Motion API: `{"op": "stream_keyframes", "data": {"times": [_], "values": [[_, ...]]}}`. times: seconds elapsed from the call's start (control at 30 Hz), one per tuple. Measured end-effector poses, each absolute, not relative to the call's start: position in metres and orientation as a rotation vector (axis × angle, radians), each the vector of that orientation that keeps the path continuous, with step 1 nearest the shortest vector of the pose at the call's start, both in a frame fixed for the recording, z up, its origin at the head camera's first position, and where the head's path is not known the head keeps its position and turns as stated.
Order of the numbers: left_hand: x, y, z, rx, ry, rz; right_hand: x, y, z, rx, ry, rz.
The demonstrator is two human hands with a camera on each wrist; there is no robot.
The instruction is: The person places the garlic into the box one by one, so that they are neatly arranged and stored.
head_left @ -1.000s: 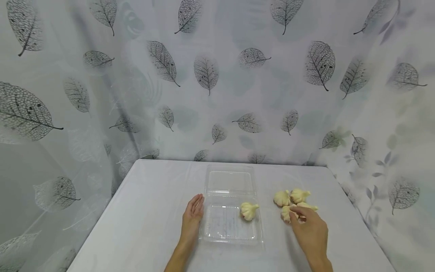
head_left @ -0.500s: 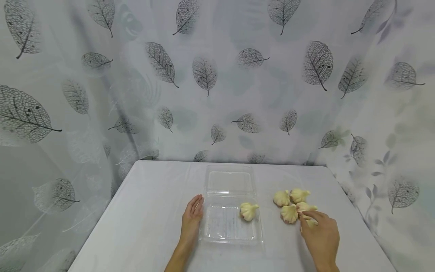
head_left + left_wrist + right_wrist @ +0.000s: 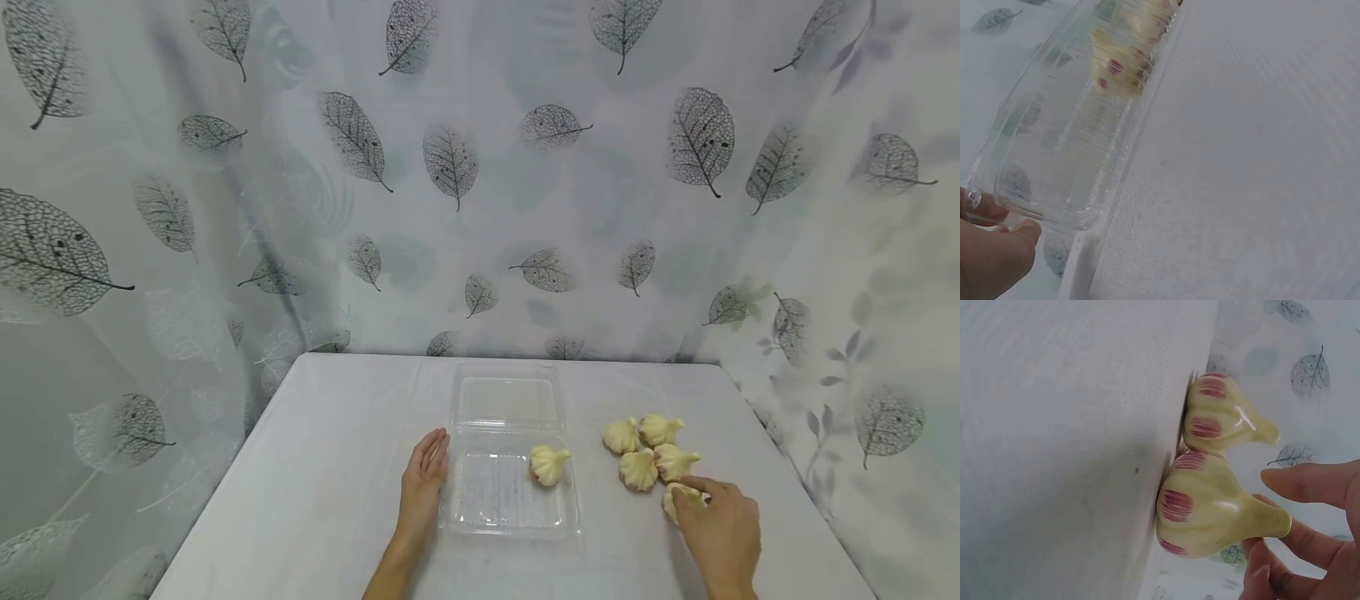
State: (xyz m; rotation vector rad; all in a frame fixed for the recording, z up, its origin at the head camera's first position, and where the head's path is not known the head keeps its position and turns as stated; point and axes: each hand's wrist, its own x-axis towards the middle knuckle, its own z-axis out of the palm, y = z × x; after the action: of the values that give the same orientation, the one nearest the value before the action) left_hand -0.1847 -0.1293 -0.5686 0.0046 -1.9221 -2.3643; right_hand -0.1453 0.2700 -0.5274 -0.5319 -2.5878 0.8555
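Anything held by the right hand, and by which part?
Nothing gripped: the right hand is around the stem of the nearest garlic bulb, but its thumb stands clear.

A curtained-off spot, wider room hidden: leaf-print curtains (image 3: 502, 204) hang behind and beside a white table (image 3: 322, 454).

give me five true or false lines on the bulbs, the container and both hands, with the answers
1. One garlic bulb lies inside the clear container. True.
2. The container is closed. False: its lid is folded open on the far side.
3. Five bulbs sit outside the container. True.
4. The left hand is inside the container. False: it is at the container's left outer side.
5. The right hand is at the nearest bulb. True.
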Motion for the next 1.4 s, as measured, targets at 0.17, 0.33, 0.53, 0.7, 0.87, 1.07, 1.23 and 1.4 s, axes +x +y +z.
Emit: {"op": "stream_keyframes", "data": {"times": [0.17,0.33,0.53,0.7,0.87,1.07,1.23,1.4], "values": [[-0.185,-0.129,-0.567,0.006,-1.931,-2.354,-0.145,0.273,-0.529,-0.528,-2.601,0.879],[-0.186,-0.129,-0.568,0.009,-1.938,-2.353,-0.145,0.274,-0.530,-0.504,-2.568,0.857],[-0.186,-0.127,-0.568,0.006,-1.963,-2.332,-0.145,0.274,-0.530,-0.521,-2.565,0.856],[-0.186,-0.128,-0.567,-0.009,-1.964,-2.335,-0.146,0.273,-0.529,-0.506,-2.527,0.842],[-0.186,-0.129,-0.566,-0.017,-1.952,-2.347,-0.146,0.271,-0.524,-0.465,-2.491,0.852],[-0.185,-0.129,-0.567,0.008,-1.965,-2.335,-0.146,0.266,-0.521,-0.456,-2.468,0.832],[-0.185,-0.129,-0.568,0.031,-1.961,-2.326,-0.145,0.262,-0.517,-0.406,-2.427,0.809],[-0.185,-0.128,-0.569,0.022,-1.941,-2.322,-0.145,0.258,-0.512,-0.361,-2.403,0.810]]}}
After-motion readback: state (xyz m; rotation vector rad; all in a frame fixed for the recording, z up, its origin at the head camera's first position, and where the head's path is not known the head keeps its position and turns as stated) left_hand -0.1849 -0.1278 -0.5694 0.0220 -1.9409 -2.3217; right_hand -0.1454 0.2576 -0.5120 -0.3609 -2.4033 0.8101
